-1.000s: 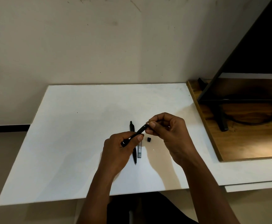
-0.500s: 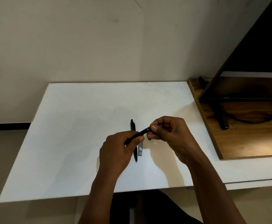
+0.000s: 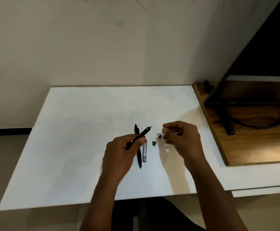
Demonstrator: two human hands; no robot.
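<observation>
My left hand [image 3: 121,152] grips a black mechanical pencil [image 3: 141,135] by its lower half. The pencil tilts up to the right, with its white eraser end [image 3: 150,126] bare. My right hand [image 3: 180,139] hovers to the right, apart from the pencil, its fingers curled. A small dark cap [image 3: 159,136] sits at its fingertips, apparently pinched. On the white board [image 3: 69,147] lie a second black pen [image 3: 139,157], a slim grey lead case [image 3: 145,153] and a tiny black cube [image 3: 154,143].
A wooden desk [image 3: 252,147] adjoins the board on the right, carrying a black monitor stand [image 3: 229,125] and a dark cable [image 3: 260,125]. A plain wall [image 3: 102,47] rises behind. The board's front edge overhangs my lap.
My right hand has pulled away to the right from the pencil's top end, taking a small cap with it. The white eraser end now shows. The left hand holds the pencil as before.
</observation>
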